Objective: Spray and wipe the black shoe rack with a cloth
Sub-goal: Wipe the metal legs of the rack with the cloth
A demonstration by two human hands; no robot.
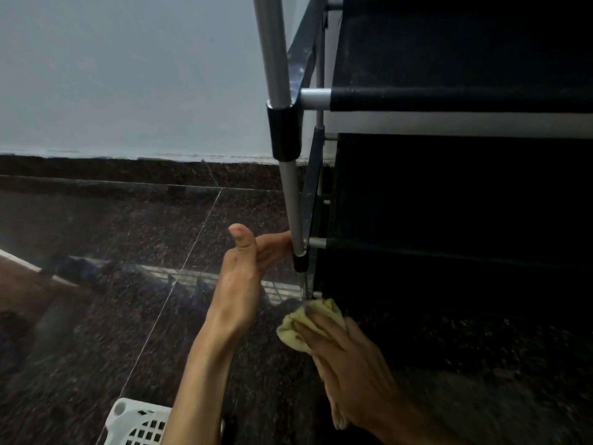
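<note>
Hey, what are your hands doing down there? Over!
Left hand steadying rack post. Right hand pressing yellow cloth at post's base. Nothing blocking.

A pale grey-blue wall fills the upper left of the frame. Beneath it, a dark speckled stone skirting runs across the middle. The floor, of the same dark polished speckled stone, has thin pale joints and takes up the lower half. A white perforated plastic basket sits at the bottom edge. The light is dim.
</note>
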